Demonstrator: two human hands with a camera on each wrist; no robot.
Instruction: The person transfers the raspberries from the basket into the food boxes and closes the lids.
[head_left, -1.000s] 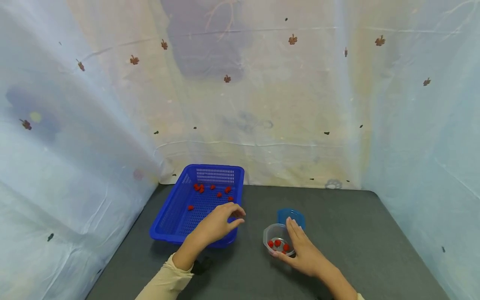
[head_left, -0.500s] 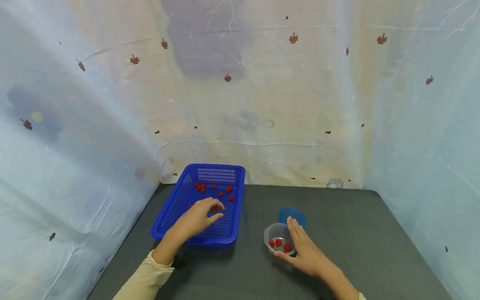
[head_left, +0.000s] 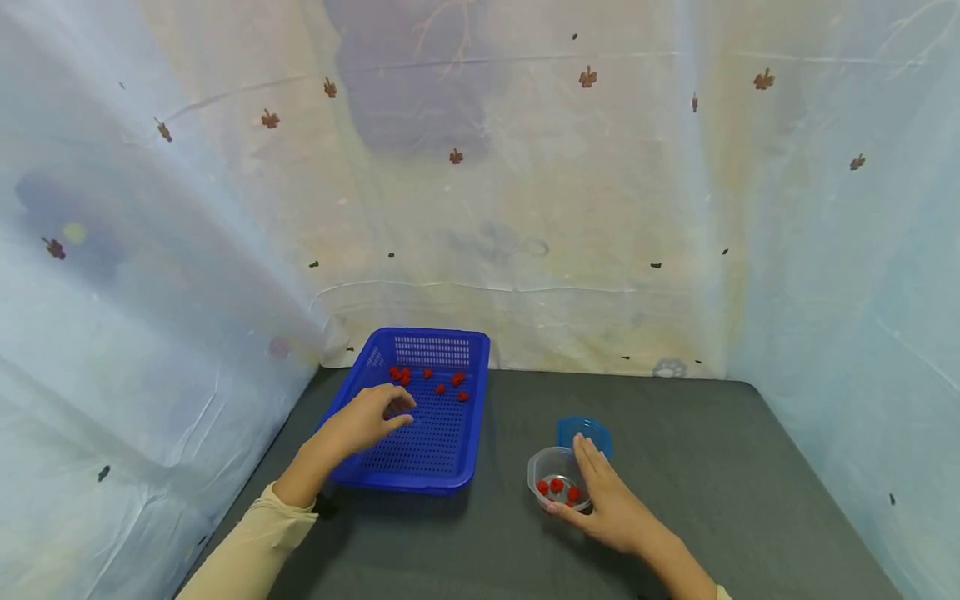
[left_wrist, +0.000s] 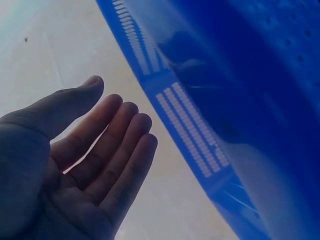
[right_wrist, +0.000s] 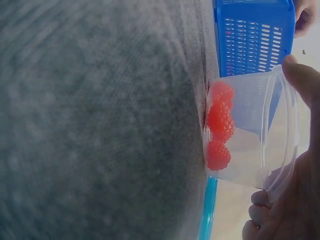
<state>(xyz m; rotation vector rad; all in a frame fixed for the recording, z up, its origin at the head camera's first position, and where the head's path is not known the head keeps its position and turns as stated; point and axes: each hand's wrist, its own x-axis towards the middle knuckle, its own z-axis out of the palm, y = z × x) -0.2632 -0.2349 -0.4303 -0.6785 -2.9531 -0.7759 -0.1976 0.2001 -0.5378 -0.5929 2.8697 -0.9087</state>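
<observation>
1. Left sleeve [head_left: 258, 533]: cream cloth, bunched at the cuff.
2. Left hand [head_left: 363, 419]: over the basket's left part, fingers loosely bent, thumb apart. Red shows by the fingertips in head view; can't tell if touched.
3. Basket [head_left: 427, 454]: blue plastic, rectangular, rounded corners, slotted walls, perforated floor, on the bench [head_left: 712, 475], which is dark grey.
4. Loose berries [head_left: 440, 389]: small, red, roundish, scattered on the basket floor, mostly toward the far end.
5. Tub [head_left: 536, 469]: clear, smooth plastic, angular rim, standing upright right of the basket; tub berries [head_left: 557, 485] lie on its bottom.
6. Lid [head_left: 585, 430]: blue, flat, just behind the tub; contact unclear.
7. Right hand [head_left: 607, 508]: pinches the tub, thumb and fingers on opposite sides of the rim.
8. Left wrist view: palm, relaxed fingers and slotted basket wall up close; berries only in the other views.
9. Right wrist view: berries' bumpy skin, tub's flared lip, thin lid edge, curled fingertips; head view too coarse for these.
</observation>
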